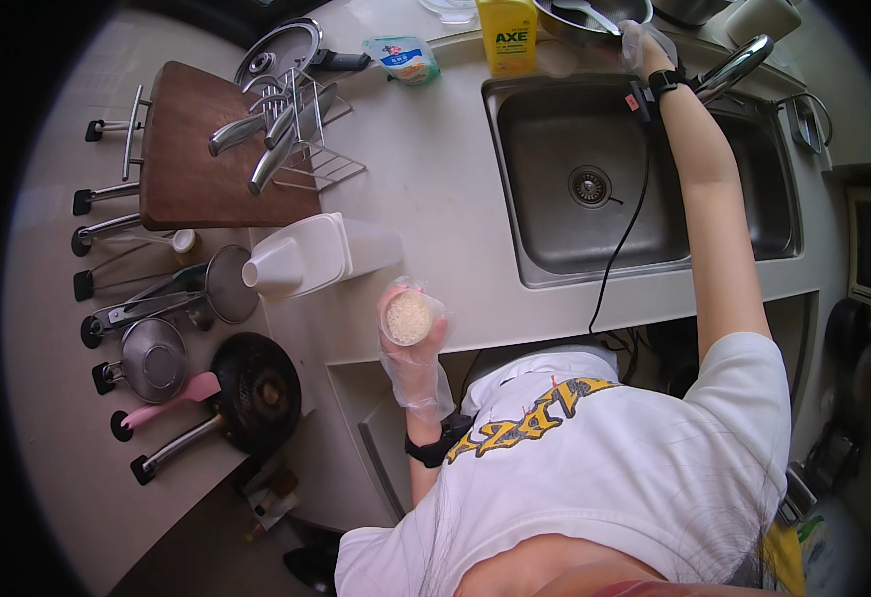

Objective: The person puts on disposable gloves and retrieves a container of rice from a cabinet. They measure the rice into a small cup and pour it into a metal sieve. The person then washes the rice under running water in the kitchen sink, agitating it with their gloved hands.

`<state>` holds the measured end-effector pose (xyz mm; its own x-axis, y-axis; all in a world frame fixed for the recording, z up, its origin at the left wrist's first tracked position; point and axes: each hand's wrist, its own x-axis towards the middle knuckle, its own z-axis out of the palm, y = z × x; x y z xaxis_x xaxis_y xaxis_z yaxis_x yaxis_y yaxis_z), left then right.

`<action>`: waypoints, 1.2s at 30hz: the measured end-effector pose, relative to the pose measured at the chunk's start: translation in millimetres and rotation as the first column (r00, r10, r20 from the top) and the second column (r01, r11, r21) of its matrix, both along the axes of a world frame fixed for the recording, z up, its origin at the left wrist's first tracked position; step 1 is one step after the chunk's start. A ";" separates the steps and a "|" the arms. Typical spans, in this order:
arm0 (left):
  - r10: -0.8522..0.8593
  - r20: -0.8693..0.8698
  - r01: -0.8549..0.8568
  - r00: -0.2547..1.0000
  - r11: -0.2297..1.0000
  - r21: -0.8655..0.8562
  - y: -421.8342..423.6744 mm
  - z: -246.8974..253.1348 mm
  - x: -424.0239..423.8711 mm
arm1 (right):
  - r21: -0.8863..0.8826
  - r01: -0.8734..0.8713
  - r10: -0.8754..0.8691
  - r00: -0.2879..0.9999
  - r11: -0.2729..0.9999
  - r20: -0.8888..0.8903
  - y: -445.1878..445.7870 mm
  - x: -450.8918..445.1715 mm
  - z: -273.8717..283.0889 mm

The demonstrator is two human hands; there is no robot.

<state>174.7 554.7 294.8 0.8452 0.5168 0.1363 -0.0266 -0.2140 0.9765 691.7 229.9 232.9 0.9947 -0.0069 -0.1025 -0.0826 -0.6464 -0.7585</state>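
Note:
My left hand (414, 328), in a clear plastic glove, holds a small cup of white rice grains (408, 318) over the counter's front edge. A white lidded plastic container (312, 254) lies just behind and to the left of it. My right hand (643, 51), also gloved, reaches past the sink to the rim of a metal strainer bowl (592, 22). A light-coloured spoon or spatula (592, 13) rests in that bowl. Whether the right fingers grip the rim cannot be told.
A steel sink (592, 224) with a chrome faucet (734, 67) lies below my right arm. A yellow detergent bottle (508, 37), a plastic packet (402, 60), a knife rack (305, 127) and a wooden cutting board (196, 149) stand around. Pans and strainers hang at left; a black cable crosses the sink.

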 end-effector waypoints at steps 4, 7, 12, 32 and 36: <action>-0.106 0.076 0.105 0.991 0.994 0.016 6.8 -1.3 5.5 | 0.803 0.283 -0.113 0.958 0.524 -0.264 -16.0 -29.7 -16.8; -0.070 0.063 0.072 0.996 0.997 -0.032 8.4 -0.8 -6.2 | 0.831 0.422 -0.162 0.907 0.364 -0.389 26.0 -120.2 19.0; -0.147 0.134 0.146 0.980 0.989 0.020 17.8 -7.2 -8.3 | 0.772 0.479 -0.111 0.870 0.419 -0.480 12.8 -212.0 9.1; -0.096 0.092 0.094 0.991 0.995 0.022 25.2 -16.0 -45.3 | 0.576 -0.184 0.511 0.714 0.797 -0.479 99.6 -391.6 10.6; -0.078 0.138 0.077 0.987 0.997 0.011 25.5 -21.1 -47.7 | 0.496 -0.291 0.540 0.687 0.818 -0.487 120.9 -390.9 12.6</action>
